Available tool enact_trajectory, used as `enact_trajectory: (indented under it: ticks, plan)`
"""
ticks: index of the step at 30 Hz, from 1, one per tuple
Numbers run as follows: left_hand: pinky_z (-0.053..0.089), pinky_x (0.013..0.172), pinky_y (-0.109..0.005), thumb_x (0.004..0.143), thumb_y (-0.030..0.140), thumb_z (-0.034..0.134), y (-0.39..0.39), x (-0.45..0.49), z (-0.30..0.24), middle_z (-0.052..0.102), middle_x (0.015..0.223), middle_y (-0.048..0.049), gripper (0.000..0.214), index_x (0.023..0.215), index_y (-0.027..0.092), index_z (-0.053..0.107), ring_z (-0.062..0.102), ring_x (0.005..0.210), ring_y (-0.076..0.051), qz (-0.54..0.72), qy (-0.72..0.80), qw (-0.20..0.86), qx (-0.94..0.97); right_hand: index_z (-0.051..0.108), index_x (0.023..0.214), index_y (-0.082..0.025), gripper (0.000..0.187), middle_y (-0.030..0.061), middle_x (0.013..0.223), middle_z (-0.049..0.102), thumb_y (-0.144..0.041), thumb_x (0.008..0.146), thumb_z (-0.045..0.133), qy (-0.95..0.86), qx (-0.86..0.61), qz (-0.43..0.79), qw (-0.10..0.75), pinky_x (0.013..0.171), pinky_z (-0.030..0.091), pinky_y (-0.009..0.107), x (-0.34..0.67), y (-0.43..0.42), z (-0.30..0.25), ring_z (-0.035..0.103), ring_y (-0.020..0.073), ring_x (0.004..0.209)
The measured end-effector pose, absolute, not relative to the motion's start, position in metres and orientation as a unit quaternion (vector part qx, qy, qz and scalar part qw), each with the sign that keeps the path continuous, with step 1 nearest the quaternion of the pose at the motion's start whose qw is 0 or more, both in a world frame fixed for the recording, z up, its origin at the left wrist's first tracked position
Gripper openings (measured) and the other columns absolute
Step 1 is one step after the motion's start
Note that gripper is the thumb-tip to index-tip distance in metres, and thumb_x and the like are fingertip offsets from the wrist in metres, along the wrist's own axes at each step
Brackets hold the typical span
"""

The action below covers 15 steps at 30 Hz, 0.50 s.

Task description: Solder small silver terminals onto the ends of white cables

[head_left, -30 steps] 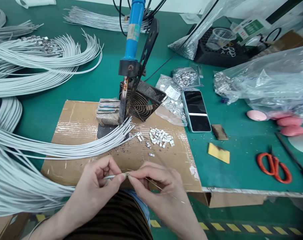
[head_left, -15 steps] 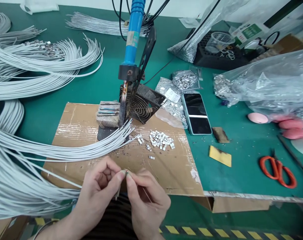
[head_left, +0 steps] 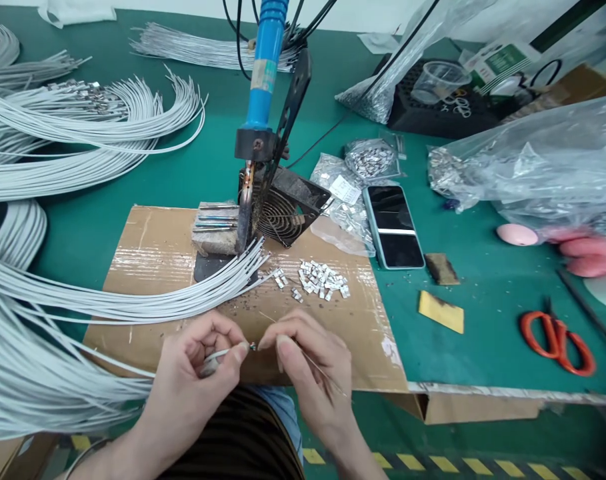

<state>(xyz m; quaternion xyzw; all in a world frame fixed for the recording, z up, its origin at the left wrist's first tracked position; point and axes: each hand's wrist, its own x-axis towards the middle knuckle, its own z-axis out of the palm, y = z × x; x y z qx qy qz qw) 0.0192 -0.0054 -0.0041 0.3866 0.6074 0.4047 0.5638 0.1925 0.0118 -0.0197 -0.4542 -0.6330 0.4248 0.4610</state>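
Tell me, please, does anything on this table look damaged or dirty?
Yes: the yellow pad has a darkened far edge, and the brownish pad behind it looks scorched or dirty. The cardboard also looks scuffed and dark-speckled.

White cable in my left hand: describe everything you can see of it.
The white cable is slim, with what looks like plastic sheathing. The left hand pinches it between thumb and finger, by the near edge of the cardboard. A short, blurry stretch shows inside the curled grip, and a small, shiny, metal-looking end piece pokes out toward the right hand. The part between is hidden, and where its other end lies cannot be told.
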Motion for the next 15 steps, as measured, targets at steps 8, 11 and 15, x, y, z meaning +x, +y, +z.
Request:
enact_trajectory:
  ticks: [8,11,15]
  plan:
    - [0.033,0.051,-0.017,0.085,0.026,0.074,-0.006,0.021,-0.003,0.050,0.057,0.0078,0.013,0.076,0.018,0.070,0.040,0.054,-0.009,0.373,0.605,0.586,0.390,0.049,0.084,-0.023,0.025,-0.0017,0.076,0.049,-0.004,0.100,0.051,-0.751,-0.368,0.354,0.418,0.062,0.038,0.028,0.184,0.022,-0.023,0.050,0.0164,0.075]
    - [0.030,0.050,-0.017,0.083,0.027,0.076,-0.002,0.020,-0.004,0.047,0.055,0.0084,0.013,0.075,0.018,0.071,0.037,0.052,-0.008,0.360,0.603,0.598,0.387,0.052,0.082,-0.023,0.023,-0.0032,0.073,0.051,-0.008,0.100,0.053,-0.750,-0.378,0.364,0.403,0.061,0.040,0.027,0.197,0.024,-0.024,0.052,0.0150,0.071]
    - [0.029,0.050,-0.016,0.079,0.028,0.080,0.002,0.015,-0.003,0.048,0.055,0.0083,0.014,0.073,0.019,0.072,0.037,0.052,-0.008,0.383,0.638,0.556,0.370,0.056,0.082,-0.023,0.026,-0.0044,0.074,0.052,-0.010,0.105,0.054,-0.687,-0.499,0.294,0.440,0.059,0.041,0.025,0.233,0.029,-0.031,0.050,0.0130,0.066]
